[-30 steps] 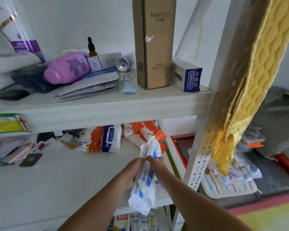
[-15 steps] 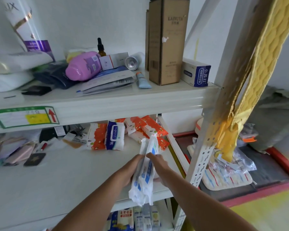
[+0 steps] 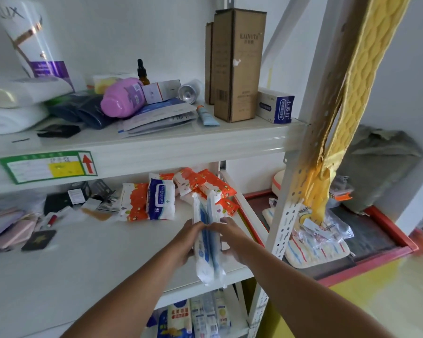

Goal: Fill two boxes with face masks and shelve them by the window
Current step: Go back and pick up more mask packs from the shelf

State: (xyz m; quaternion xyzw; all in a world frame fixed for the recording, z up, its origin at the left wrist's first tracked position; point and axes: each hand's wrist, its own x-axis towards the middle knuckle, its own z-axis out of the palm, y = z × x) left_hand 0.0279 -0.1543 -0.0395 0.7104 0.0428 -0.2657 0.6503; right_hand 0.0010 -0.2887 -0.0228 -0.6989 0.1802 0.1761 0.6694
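In the head view, both hands met over the front right part of the middle shelf (image 3: 71, 269). The left hand (image 3: 185, 241) and the right hand (image 3: 232, 236) pressed in from either side on a sheaf of face mask packets (image 3: 206, 242), white with blue print. The sheaf stood on edge, its lower end hanging past the shelf lip and its upper end reaching toward the wipe packs. Fingers of both hands curled round the sheaf, so each hand was grasping it rather than lying slack. Gripped from two sides like that, the slippery sleeves were probably being squared into one bundle so they would slide into a box together. No box for them showed anywhere in the view.

Behind the hands, orange and white wipe packs (image 3: 203, 186) and a blue wipe pack (image 3: 161, 196) lay in a loose row on the same shelf. On the upper shelf stood a tall brown carton (image 3: 238, 67), with a pink bottle (image 3: 122, 97) lying on its side to its left. A yellow padded strip (image 3: 352, 98) hung down the shelf post (image 3: 282, 223).
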